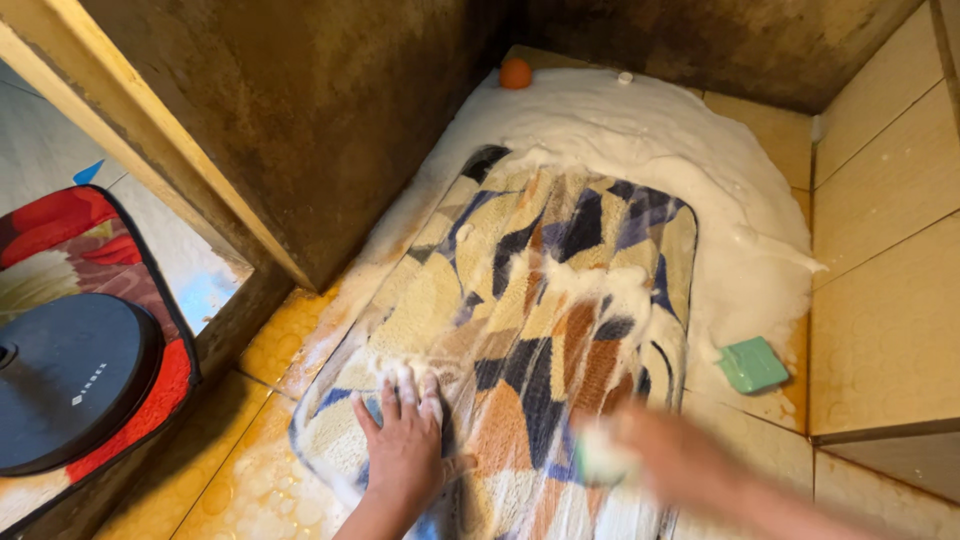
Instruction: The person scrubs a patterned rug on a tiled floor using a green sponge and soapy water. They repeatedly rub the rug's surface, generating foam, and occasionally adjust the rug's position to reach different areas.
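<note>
The patterned rug [540, 300] lies flat on the tiled floor [250, 480], in the corner between a dark stained wall [300, 100] and the tan tiled walls to the right. It is soaked and lathered; white foam [640, 130] covers its far end and spreads over the floor beyond it. Judged from this, the rug is soft, limp and heavy with water, and its pile is slippery. A hold at an edge or corner, with a full fold of fabric bunched in the hand, looks more secure than a pinch on the wet surface.

The left hand [405, 440] rests palm down on the near part of the rug, fingers [405, 385] spread flat and grasping nothing. The right hand [670, 455] is blurred in motion above the near right part of the rug; it appears closed around a pale green scrubbing item [600, 460].

A green soap bar [752, 364] lies on the floor just beside the rug's right edge. An orange ball [515, 73] and a small white cap [625, 77] sit at the far wall. Through the doorway at left, a black round object [70, 380] rests on a red mat [60, 225]. The walls close in on three sides, limiting room to lift or turn the rug.
</note>
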